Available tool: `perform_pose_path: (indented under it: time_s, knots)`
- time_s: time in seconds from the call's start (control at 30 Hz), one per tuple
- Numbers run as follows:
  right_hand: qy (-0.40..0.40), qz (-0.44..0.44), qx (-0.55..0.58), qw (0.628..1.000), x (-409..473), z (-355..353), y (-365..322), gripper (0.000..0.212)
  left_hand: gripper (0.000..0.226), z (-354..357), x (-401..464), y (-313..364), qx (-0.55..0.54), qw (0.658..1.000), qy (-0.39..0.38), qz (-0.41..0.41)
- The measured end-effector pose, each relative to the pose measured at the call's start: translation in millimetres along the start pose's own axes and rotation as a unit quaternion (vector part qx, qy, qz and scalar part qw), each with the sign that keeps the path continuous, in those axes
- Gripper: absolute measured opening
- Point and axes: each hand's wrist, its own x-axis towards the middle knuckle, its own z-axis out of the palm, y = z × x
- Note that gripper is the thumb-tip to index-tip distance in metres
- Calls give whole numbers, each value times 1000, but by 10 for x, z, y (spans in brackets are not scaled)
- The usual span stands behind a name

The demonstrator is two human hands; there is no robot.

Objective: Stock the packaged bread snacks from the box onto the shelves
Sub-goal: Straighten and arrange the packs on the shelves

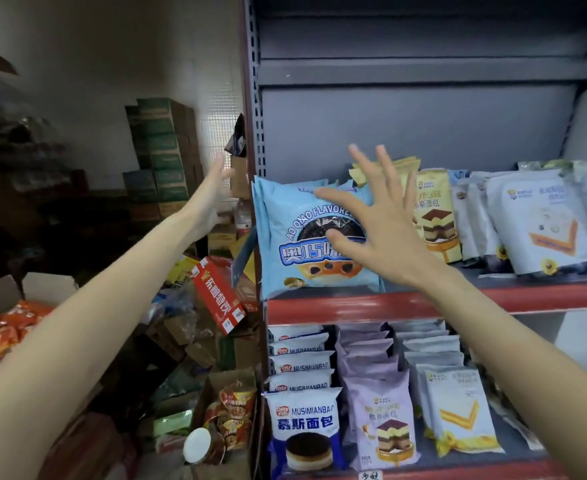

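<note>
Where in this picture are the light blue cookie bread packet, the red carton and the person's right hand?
Light blue packet (295, 251): head view, on its printed front.
Red carton (217, 294): head view, on its lettered side.
Right hand (378, 226): head view, on the back of the hand.

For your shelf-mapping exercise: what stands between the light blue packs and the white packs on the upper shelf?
Head view: cream-yellow tiramisu-picture packs stand between the light blue packs and white packs.

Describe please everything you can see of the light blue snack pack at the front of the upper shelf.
The light blue snack pack is a glossy plastic pouch printed with a dark sandwich cookie, a filled bun and blue lettering. It stands upright at the left end of the red-edged shelf, with similar blue packs behind it. The right hand, fingers spread, rests on its front. The left hand is apart.
</note>
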Motion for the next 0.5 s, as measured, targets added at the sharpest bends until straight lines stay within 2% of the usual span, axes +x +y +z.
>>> perform_pose_path:
  time_s: [0.17,0.37,0.5]
  knots:
    - [-59,16,-4,998,105,38,-16,54,81,240,336,31,65,996,-58,-8]
    - [-80,29,26,996,149,34,48,61,89,316,533,69,42,994,-93,-31]
    - [-88,29,5,996,162,55,46,62,92,194,530,140,37,993,-113,-13]
